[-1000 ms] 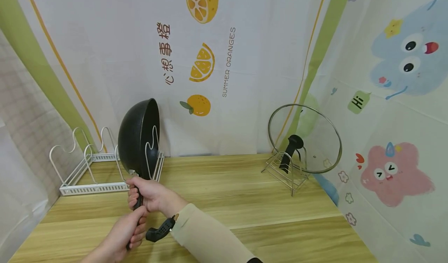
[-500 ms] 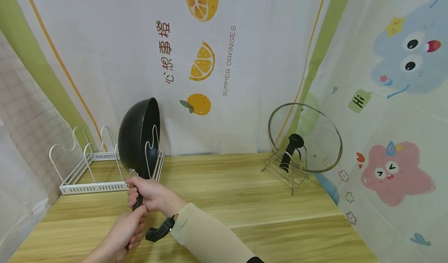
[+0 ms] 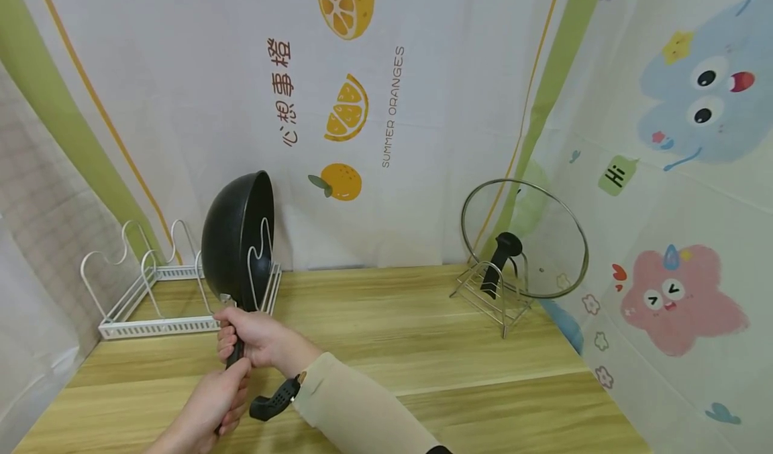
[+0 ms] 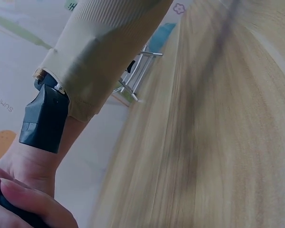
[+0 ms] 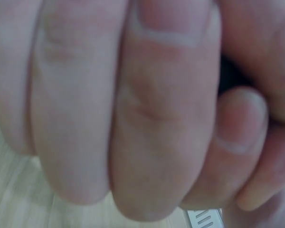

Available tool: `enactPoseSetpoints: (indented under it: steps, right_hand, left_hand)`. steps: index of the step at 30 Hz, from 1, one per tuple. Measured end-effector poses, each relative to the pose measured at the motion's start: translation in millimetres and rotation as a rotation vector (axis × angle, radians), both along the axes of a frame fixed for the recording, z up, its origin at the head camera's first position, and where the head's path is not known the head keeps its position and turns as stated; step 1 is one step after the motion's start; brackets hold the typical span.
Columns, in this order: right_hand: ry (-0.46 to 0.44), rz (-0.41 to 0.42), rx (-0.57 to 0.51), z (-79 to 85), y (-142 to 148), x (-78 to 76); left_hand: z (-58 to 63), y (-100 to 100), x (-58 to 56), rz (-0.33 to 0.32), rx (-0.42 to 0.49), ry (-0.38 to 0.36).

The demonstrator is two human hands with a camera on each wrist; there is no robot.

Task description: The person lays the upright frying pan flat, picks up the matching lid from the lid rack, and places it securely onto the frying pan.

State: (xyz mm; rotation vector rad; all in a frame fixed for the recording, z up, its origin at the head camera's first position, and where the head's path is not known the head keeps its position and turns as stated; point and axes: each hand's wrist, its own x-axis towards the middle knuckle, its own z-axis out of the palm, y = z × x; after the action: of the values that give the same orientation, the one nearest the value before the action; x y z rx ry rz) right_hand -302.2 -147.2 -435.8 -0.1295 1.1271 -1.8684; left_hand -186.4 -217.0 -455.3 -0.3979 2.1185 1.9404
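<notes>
A black wok [image 3: 226, 239] stands on its side in the right part of a white wire rack [image 3: 163, 325], its opening facing right. One wire divider of the rack rises in front of that opening. The wok's black handle [image 3: 234, 355] points down toward the person. My right hand [image 3: 256, 336] grips the handle near the pan. Just below it, my left hand [image 3: 214, 400] holds the handle's lower end. In the left wrist view, curled fingers [image 4: 33, 204] wrap a dark piece of the handle. Curled fingers [image 5: 156, 114] fill the right wrist view and hide most of the handle.
A glass lid [image 3: 583, 239] with a metal rim and black handle leans in a small wire stand [image 3: 506, 316] at the right. A black device [image 3: 274, 400] hangs at the right sleeve. Printed curtains stand behind the wooden tabletop [image 3: 374, 320] and at both sides.
The head view shifts very slightly. Both hands keep their hold on the wok handle, and the wok stays in the rack.
</notes>
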Motion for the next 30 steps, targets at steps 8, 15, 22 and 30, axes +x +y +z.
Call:
enactPoseSetpoints:
  steps: [8, 15, 22, 30]
  right_hand:
    - [0.009, 0.000, -0.004, -3.2, -0.2, 0.4]
    - [0.032, 0.007, -0.016, -2.9, 0.6, -0.4]
    - [0.048, 0.003, -0.021, -1.9, 0.7, 1.0]
    - [0.048, -0.004, -0.021, -1.7, -0.5, 0.3]
  left_hand:
    - [-0.8, 0.8, 0.3, 0.004, -0.027, -0.003]
    - [0.3, 1.5, -0.2, 0.005, -0.052, 0.000]
    - [1.9, 2.4, 0.8, 0.006, -0.054, 0.008]
    - [3.0, 2.5, 1.1, 0.013, -0.067, 0.006]
